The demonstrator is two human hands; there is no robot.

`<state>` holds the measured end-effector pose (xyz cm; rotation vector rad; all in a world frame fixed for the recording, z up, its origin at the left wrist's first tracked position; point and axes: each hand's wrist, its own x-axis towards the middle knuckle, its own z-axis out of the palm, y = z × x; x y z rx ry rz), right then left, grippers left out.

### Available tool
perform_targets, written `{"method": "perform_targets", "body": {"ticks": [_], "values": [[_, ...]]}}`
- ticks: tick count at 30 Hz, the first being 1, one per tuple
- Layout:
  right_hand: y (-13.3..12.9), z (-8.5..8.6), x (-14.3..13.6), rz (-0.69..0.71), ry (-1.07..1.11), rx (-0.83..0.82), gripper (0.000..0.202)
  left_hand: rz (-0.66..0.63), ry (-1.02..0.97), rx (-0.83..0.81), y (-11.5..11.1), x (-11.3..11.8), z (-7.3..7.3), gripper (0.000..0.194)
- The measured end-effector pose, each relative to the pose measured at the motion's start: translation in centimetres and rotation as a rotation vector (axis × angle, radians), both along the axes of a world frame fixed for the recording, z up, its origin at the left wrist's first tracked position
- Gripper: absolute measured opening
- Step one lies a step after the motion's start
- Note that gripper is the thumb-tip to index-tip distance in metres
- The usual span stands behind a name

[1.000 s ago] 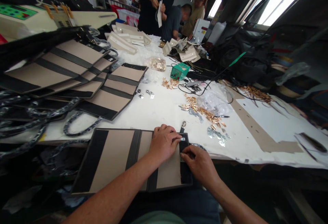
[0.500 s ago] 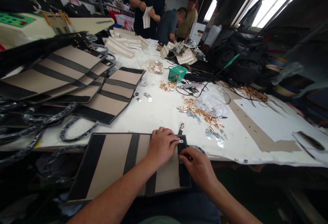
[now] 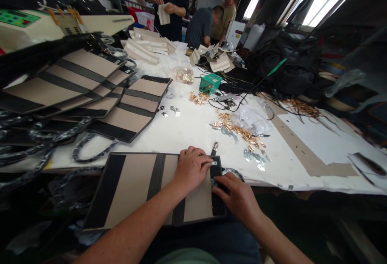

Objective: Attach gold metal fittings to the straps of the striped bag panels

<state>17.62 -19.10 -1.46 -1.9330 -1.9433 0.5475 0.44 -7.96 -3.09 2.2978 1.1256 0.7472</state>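
Note:
A dark-edged bag panel (image 3: 137,183) with beige lining lies open before me, partly past the table's front edge. My left hand (image 3: 191,169) is over its upper right part, fingers bent at the top edge and thumb near a small slotted metal piece (image 3: 214,163). My right hand (image 3: 237,193) is at the black strip along the right side, pinching a small metal plate (image 3: 214,183) between thumb and fingertips. A strap tab with a metal clasp (image 3: 215,148) sticks out beyond the top edge. Behind my right fingers, a wrapped handle (image 3: 234,173) partly shows.
Similar panels (image 3: 139,109) are stacked at left with plastic-wrapped handles (image 3: 95,147). Gold-coloured fittings (image 3: 238,133), thin metal plates (image 3: 255,157) and a green box (image 3: 210,83) with cables lie on the white table (image 3: 187,131). Across it, a person holds a beige piece (image 3: 163,14); others are behind.
My right fingers have parted slightly, and the small metal plate between them now shows. The left hand stays put. The person across has moved a little left with the beige piece.

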Motion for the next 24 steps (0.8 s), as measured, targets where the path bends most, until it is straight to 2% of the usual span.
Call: {"method": "perform_targets", "body": {"ticks": [13,18,24], "values": [[0.4,-0.2,-0.4,-0.054,0.015,-0.051,0.019,0.001,0.004,0.009,0.0,0.1,-0.1,0.01],[0.5,-0.1,0.2,-0.04,0.057,-0.068,0.021,0.007,0.002,0.008,0.0,0.1,-0.1,0.01],[0.1,-1.0,1.0,-0.047,0.082,-0.032,0.024,0.001,0.005,0.001,0.0,0.1,-0.1,0.01]]}}
